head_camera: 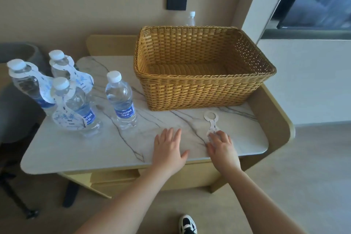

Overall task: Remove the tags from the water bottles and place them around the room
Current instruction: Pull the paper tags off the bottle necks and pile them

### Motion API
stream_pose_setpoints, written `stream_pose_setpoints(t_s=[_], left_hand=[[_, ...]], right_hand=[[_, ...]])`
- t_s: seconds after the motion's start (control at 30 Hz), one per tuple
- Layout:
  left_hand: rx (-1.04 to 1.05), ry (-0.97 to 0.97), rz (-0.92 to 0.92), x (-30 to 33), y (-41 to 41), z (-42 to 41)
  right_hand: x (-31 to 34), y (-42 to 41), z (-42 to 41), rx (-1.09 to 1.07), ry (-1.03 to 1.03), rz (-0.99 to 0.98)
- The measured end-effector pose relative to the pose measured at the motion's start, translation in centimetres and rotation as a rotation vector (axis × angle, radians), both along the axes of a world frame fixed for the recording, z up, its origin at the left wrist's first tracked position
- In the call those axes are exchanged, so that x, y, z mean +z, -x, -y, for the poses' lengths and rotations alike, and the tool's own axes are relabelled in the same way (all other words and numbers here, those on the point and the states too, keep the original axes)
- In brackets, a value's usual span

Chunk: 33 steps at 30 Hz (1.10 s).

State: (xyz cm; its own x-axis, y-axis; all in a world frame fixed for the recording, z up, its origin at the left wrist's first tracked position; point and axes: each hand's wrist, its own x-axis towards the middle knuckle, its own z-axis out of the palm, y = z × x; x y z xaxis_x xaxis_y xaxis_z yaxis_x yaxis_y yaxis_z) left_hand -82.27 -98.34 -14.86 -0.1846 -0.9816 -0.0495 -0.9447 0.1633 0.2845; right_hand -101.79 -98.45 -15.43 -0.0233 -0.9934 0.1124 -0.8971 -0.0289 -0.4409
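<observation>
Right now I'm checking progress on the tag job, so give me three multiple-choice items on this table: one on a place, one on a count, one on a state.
1. Where does the loose white paper neck tag lie?
A. In the woven wicker basket
B. On the marble tabletop in front of the basket
C. On the floor

2. How many clear plastic water bottles at the table's left end wear tags?
A. One
B. Three
C. Five

3. What is the right hand doing?
A. Resting its fingers on the tag's lower end
B. Lifting a bottle
C. Reaching into the basket

Answers:
1 B, the tag lies flat on the marble tabletop, near the woven wicker basket.
2 B, three bottles carry tags; the fourth bottle is bare.
3 A, its fingertips cover the tag's lower end.
</observation>
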Motion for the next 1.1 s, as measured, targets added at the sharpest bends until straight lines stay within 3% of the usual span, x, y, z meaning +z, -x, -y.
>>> stream_pose_setpoints(t_s=[0.17,0.53,0.77,0.93,1.1], left_hand=[[0.038,-0.009,0.091,-1.0,2.3,0.6],[0.047,0.022,0.167,-1.4,2.4,0.6],[0.034,0.018,0.131,-1.5,2.0,0.5],[0.027,0.041,-0.11,0.7,0.9,0.8],[0.192,0.343,-0.284,3.9,-2.4,-0.7]], right_hand=[[-0.4,3.6,-0.3,-0.089,-0.048,-0.101],[-0.2,8.4,0.3,-0.226,-0.19,-0.111],[0.6,6.9,0.0,-0.153,-0.074,-0.068],[2.6,2.2,0.4,-0.021,0.022,0.014],[5.3,-4.6,2.1,0.223,0.119,0.127]])
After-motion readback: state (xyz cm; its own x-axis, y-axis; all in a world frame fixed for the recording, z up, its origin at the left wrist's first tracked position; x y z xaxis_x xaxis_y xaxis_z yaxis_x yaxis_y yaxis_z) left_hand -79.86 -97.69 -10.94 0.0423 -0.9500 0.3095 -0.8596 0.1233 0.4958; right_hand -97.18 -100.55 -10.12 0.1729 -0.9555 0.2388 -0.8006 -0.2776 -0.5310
